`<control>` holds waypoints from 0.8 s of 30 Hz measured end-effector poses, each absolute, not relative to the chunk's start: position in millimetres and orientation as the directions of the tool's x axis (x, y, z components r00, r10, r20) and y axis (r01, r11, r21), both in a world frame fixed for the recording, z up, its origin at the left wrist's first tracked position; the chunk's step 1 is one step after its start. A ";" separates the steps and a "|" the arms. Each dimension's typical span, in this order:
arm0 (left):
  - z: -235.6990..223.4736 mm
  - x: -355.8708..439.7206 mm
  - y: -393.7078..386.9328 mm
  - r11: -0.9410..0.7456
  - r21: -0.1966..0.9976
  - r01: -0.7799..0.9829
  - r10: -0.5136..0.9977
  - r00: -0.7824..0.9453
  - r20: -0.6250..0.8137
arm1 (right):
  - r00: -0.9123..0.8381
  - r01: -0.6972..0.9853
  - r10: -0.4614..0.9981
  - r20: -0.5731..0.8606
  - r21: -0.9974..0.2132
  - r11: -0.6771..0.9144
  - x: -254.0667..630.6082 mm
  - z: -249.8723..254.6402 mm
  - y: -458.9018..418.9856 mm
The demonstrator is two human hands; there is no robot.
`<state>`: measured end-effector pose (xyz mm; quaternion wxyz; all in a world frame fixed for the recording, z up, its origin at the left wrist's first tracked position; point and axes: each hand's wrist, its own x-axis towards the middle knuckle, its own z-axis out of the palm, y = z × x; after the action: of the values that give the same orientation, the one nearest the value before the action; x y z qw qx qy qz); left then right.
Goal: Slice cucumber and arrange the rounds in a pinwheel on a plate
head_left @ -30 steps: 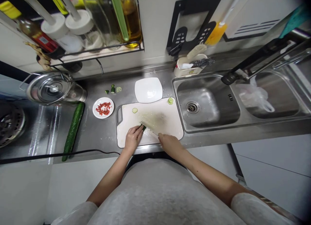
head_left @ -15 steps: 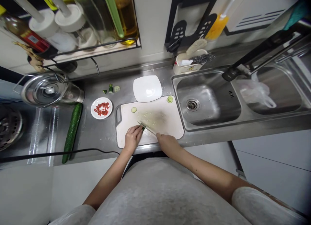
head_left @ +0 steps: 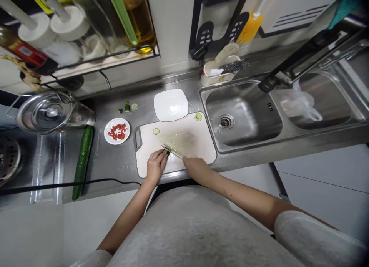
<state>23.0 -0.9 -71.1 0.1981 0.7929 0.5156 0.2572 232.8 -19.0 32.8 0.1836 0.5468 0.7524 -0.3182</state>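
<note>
My right hand (head_left: 197,168) is closed round the handle of a kitchen knife (head_left: 174,151), whose blade points up and to the left over the white cutting board (head_left: 147,159). Close beside the blade, my left hand (head_left: 156,165) has its fingers bent round a small piece of cucumber (head_left: 168,153), most of it hidden by the fingers and knife. One cucumber slice (head_left: 156,131) lies at the board's upper left. A few more cucumber slices (head_left: 198,116) are stacked at its upper right corner. Small wet bits are scattered over the board's middle.
A square white plate (head_left: 170,105) touches the board's far edge. Left of it are a small plate (head_left: 107,138) of chopped red pieces, cucumber ends (head_left: 127,108), a whole cucumber (head_left: 82,163) and a steel pot (head_left: 46,112). A double sink (head_left: 245,123) lies right. A black cable (head_left: 95,180) crosses the front.
The view has shifted slightly, so the counter appears a little further left. Both hands stay at the cucumber with the knife, with only slight motion.
</note>
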 end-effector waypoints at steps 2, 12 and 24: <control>-71.2 22.8 -0.6 -0.395 0.581 0.712 0.917 0.340 0.207 | -0.346 0.935 0.696 -0.629 -0.291 0.201 233.1 34.2 -17.2; -69.4 24.4 -0.8 -0.398 0.576 0.715 0.916 0.341 0.209 | -0.346 0.934 0.686 -0.640 -0.303 0.188 234.2 30.0 -14.0; -67.0 25.6 0.1 -0.389 0.601 0.699 0.920 0.328 0.214 | -0.340 0.938 0.679 -0.651 -0.290 0.191 237.8 20.4 -14.7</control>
<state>25.6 0.1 -67.0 0.2054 0.7885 0.5133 0.2694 237.8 -14.7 20.4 0.1936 0.5408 0.7472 -0.3345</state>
